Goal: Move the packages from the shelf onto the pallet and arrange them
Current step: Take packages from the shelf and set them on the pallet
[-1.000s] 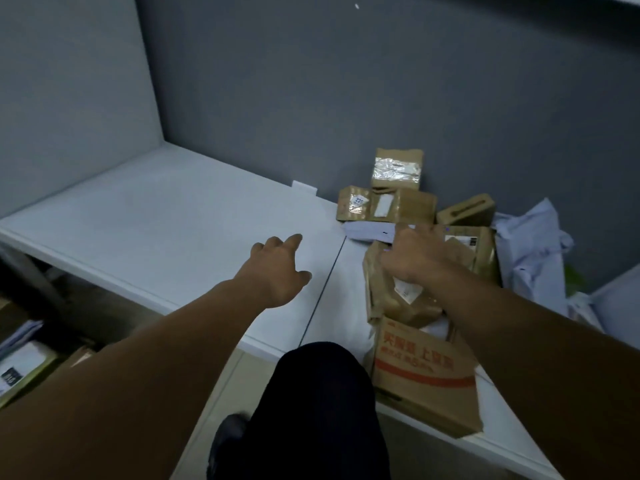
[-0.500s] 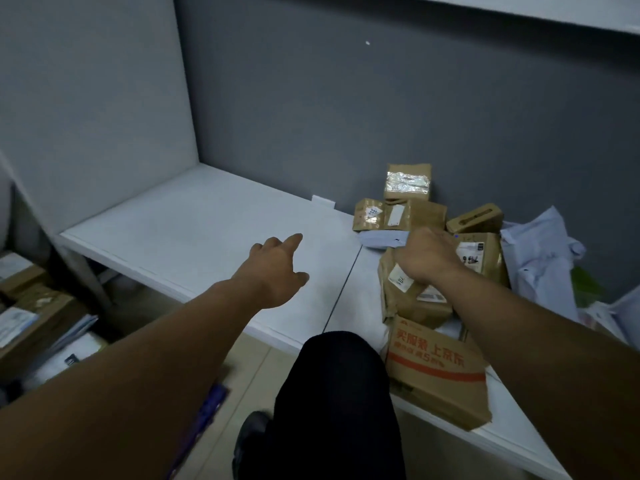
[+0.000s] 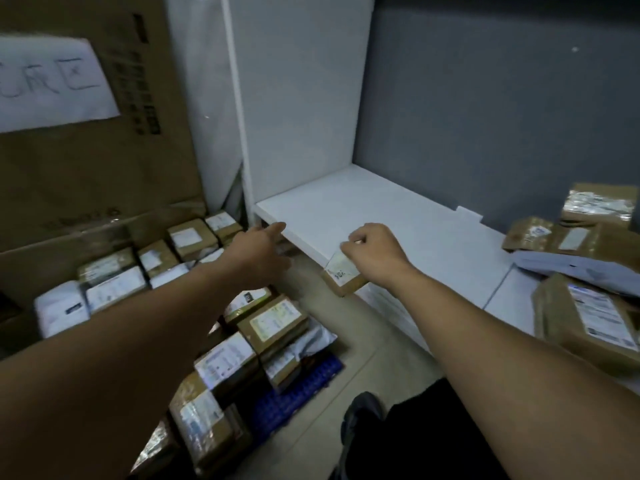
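Your blue pallet at near left is mostly buried under rows of labelled packages, and more parcels sit at the shelf's right end, partly cut off. Your right hand is clamped on a small brown package at the shelf's near edge, label too blurry to read. Your left hand is open, holding nothing, fingers out by the shelf's left corner.

A: Where are the hands, relative to the white shelf?

B: The right hand grips a small brown package at the shelf's front edge. The left hand, fingers loose, is just left of that edge.

A: And the pallet?

B: The blue pallet lies below the shelf, left, carrying many labelled packages.
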